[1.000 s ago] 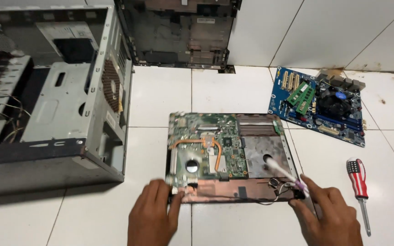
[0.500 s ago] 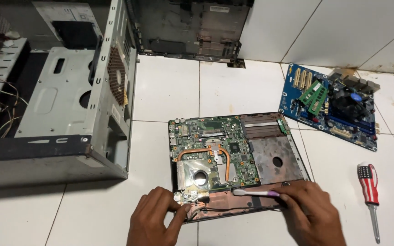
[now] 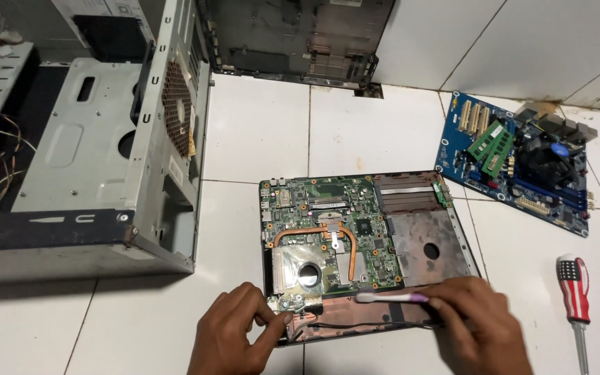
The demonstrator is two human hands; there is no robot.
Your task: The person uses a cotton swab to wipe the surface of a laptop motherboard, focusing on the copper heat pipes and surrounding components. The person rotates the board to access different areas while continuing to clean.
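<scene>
Brush-holding right hand [image 3: 484,316] slid left; left hand [image 3: 234,333] pinches laptop base [image 3: 355,243]; screwdriver [image 3: 573,285] nearby.

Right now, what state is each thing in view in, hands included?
Left hand: fingertips pinching the front left corner of the laptop base.
Right hand: holding a toothbrush, laid level along the front edge.
Laptop base: opened up, green board and copper pipe exposed.
Desktop case: on its side, panel off, inside bare.
Blue motherboard: flat on the tiles, fan and memory fitted.
Screwdriver: lying untouched right of the right hand.
</scene>
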